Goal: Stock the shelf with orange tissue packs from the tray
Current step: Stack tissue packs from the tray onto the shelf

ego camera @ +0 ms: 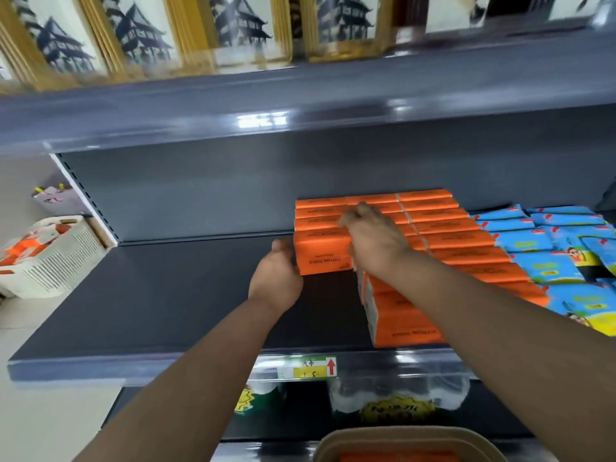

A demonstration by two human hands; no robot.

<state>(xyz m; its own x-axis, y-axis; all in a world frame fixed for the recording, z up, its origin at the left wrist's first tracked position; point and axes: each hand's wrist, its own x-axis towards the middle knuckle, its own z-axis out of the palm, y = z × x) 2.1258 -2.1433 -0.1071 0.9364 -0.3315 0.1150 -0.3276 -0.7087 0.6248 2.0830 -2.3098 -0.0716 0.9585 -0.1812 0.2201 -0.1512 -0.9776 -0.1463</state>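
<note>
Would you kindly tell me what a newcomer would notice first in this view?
The bright orange tissue packs stacked at centre right stand out first, with the left hand and right hand holding one orange pack at the stack's left edge. Blue packs crowd the far right.

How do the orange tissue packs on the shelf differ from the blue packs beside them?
The orange rectangular tissue packs are plain with small dark lettering; the blue printed packs carry cartoon figures. The orange packs lie in neat rows, the blue packs overlap loosely. Both kinds share the dark grey shelf.
</note>
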